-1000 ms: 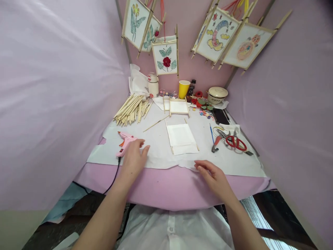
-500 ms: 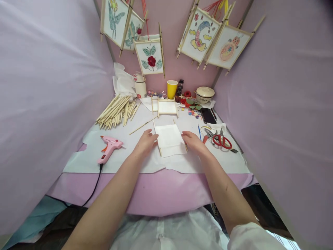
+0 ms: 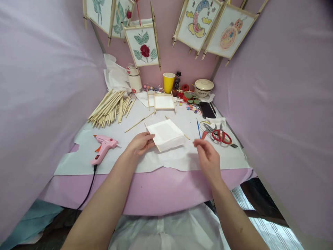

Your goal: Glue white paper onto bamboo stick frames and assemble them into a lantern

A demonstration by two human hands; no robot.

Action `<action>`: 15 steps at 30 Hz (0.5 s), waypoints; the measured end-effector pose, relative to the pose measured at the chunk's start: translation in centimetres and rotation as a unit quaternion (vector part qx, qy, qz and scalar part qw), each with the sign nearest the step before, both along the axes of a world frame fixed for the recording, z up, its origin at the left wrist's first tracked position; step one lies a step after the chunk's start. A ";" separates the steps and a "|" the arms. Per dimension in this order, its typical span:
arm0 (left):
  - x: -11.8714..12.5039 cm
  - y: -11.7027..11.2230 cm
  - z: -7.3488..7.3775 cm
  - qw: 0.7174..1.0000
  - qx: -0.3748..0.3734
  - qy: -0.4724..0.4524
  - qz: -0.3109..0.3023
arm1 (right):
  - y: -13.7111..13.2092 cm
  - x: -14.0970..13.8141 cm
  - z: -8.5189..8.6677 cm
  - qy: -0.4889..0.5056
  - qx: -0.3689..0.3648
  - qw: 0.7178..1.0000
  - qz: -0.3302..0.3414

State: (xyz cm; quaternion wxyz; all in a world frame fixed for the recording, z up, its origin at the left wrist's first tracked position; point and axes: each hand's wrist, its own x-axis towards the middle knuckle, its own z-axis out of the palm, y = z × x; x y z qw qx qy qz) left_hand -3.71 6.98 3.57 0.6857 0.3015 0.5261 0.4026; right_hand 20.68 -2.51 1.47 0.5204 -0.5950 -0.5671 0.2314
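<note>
Paper-covered stick frame (image 3: 165, 135) is lying askew on the white paper sheet (image 3: 166, 159), near the table's front edge and between the two hands, with thin sticks poking out from under its corners. The left hand (image 3: 140, 144) is pressing against its left corner with the fingers curled, though whether they are gripping it or only touching it is hard to tell. The right hand (image 3: 206, 154) is hovering apart from the frame, fingertips drawn close together and holding nothing visible.

A pink hot glue gun (image 3: 102, 147) is lying just beyond the left hand, its black cord (image 3: 90, 185) trailing over the pink table cover (image 3: 145, 191). A loose stick (image 3: 139, 122) is slanting across the sheet ahead of the left hand, with a heap of wooden sticks (image 3: 109, 109) beyond it. Straight ahead, a second stick frame (image 3: 161, 102) is resting near a yellow paper cup (image 3: 168, 82). Red-handled scissors (image 3: 221, 136) and a thin paintbrush (image 3: 198, 128) are lying to the right, near a lidded pot (image 3: 203, 87). Painted paper panels (image 3: 142, 45) are hanging above the table, and lilac sheets (image 3: 44, 104) are enclosing both sides.
</note>
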 end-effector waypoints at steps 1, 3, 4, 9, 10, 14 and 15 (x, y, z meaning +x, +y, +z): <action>-0.2 0.0 0.2 1.000 0.001 -0.011 -0.002 | -1.1 -0.1 -0.5 -0.026 0.001 0.999 0.022; -0.3 -0.2 0.5 1.000 0.004 -0.030 -0.007 | -2.4 -0.7 -1.4 -0.113 -0.001 0.988 0.107; -0.3 -0.3 0.7 0.999 0.007 -0.037 -0.011 | -2.5 -1.1 -1.7 -0.170 0.006 0.975 0.141; 0.3 -1.7 2.1 0.997 0.027 -0.068 -0.035 | -0.1 -3.8 -0.6 -0.391 0.054 0.897 0.200; 0.3 -2.1 2.3 0.996 0.032 -0.076 -0.042 | 0.4 -4.2 -0.3 -0.406 0.055 0.890 0.199; 0.3 -3.1 2.7 0.993 0.049 -0.085 -0.060 | 0.8 -4.5 0.2 -0.416 0.093 0.888 0.171; 0.3 -3.1 2.7 0.994 0.050 -0.076 -0.057 | 0.7 -4.4 0.1 -0.413 0.109 0.890 0.161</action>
